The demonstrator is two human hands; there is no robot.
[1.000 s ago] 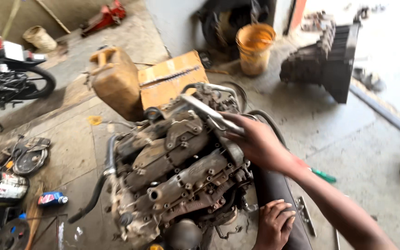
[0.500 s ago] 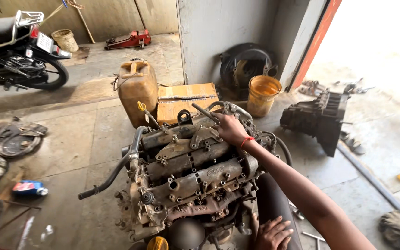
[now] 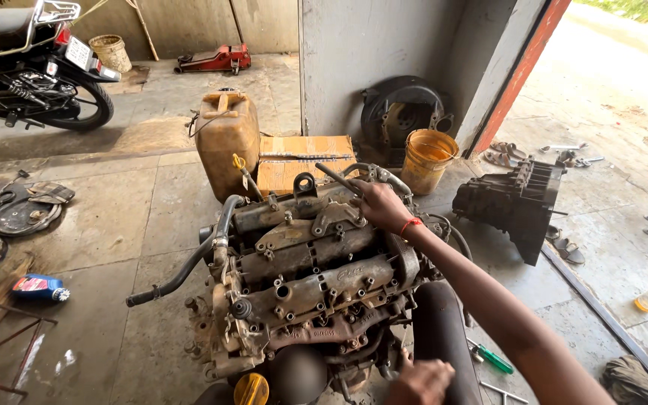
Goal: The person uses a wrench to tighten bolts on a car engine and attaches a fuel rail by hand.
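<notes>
Engine [image 3: 305, 289], grimy and stripped, sits on the workshop floor in the middle of the view, in front of the yellow jerrycan [image 3: 226, 139] and the cardboard box [image 3: 305, 161]. Its black hose [image 3: 189, 262] sticks out to the left, and the dark gearbox housing [image 3: 515, 202] lies well apart on the right.

The right hand [image 3: 379, 204] reaches across the far top edge of the engine, fingers curled around a slim metal tool [image 3: 337, 178] that angles up and away. The hand is closed on the tool's handle, though the working end is too small to make out. The left hand [image 3: 420, 381] rests near the engine's lower right corner, beside the dark tyre-like part [image 3: 440, 334]; whether it grips anything I cannot tell.

To do this step well, I judge the tool should be seated squarely on its fastener before any force goes in, with the left hand bracing the block so it does not rock (the oily surfaces look slippery).

Against half a second ago, the right hand sits on much the same spot at the engine's upper right. The head has lifted slightly, so more of the motorcycle [image 3: 28, 67], the orange bucket [image 3: 429, 159] and the green screwdriver [image 3: 491, 358] now show.
</notes>
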